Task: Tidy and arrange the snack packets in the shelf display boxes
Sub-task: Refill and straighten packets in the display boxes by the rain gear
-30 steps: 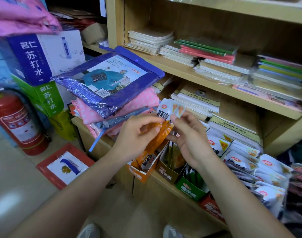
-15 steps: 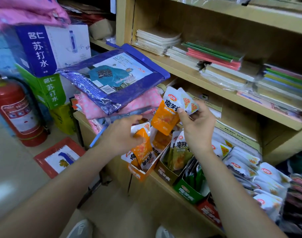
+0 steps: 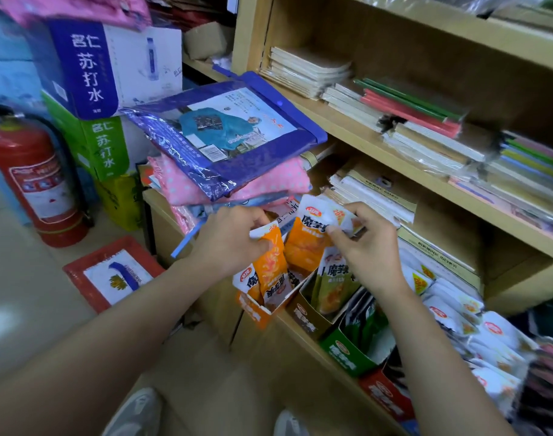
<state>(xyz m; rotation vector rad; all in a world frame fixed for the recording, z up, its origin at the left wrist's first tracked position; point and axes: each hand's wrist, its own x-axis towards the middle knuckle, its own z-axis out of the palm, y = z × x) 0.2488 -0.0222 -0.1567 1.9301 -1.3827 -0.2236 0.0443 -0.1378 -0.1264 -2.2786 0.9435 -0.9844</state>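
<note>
- The left hand (image 3: 234, 237), just left of frame centre, pinched the white top edge of a single orange packet (image 3: 270, 262) between thumb and curled fingers. The packet stood upright with its lower end in the orange display box (image 3: 253, 311), probably so it could be straightened among its neighbours.
- The right hand (image 3: 368, 247), just right of centre, gripped a small bunch of orange packets (image 3: 309, 234) by their white tops, thumb in front. It held them above the back of that same box. Gripped by the sealed edge, their bodies hung downward, ready, I judged, to slide in behind the front row.
- The orange display box sat at the front edge of the shelf, lower centre, with its packets crowded and uneven. Filling and squaring this box seemed to be the step in hand.
- Along the shelf toward the lower right ran a brown box (image 3: 306, 320), a green box (image 3: 342, 352) and a red box (image 3: 385, 393), apparently one flavour per box.
- Loose white packets (image 3: 457, 313) lay heaped at the right edge, not yet boxed.
- Farther out, a blue raincoat package (image 3: 231, 133) lay on folded pink fabric at upper centre-left, and a fire extinguisher (image 3: 33, 177) stood at the left edge.
</note>
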